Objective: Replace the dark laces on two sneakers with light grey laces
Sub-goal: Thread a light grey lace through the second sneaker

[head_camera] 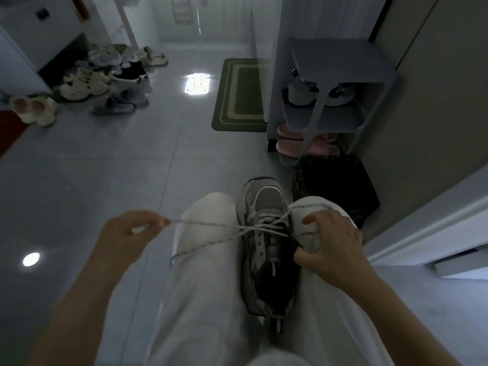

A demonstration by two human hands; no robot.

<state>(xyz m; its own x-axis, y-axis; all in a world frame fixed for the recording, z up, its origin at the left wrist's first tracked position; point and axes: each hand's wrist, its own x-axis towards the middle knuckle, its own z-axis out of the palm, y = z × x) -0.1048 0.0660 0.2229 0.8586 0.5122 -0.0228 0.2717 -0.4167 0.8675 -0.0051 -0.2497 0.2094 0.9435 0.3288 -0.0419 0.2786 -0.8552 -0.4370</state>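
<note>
Along the far left of the tiled floor (105,159), a cluster of loose shoes (87,83) lies beside a white cabinet: pale clogs, dark canvas high-tops and grey slippers. Nearer the camera, the left hand (132,228) is raised over the floor, its fingertips pinched tight on the light grey lace (203,224), which runs taut from that pinch to the right, across the left thigh, to the sneaker's eyelets. A second, slack stretch of the same lace droops over the light trousers (200,286), with its tip lying on the thigh. Further back on the floor lies a green mat (240,93). The grey sneaker (266,233) sits wedged between the two thighs, toe pointing away from the person, with the lace crossed through its front eyelets while the eyelets nearer the ankle stand bare. The right hand (332,239) holds the sneaker's right side, thumb hooked at the edge of its opening and fingers spread over the right knee, where a loop of lace passes under them. Beyond it stands a grey shoe rack (340,62) with pink slippers (287,146) on its lowest level, and a dark bin (335,183) sits just in front of the rack.
</note>
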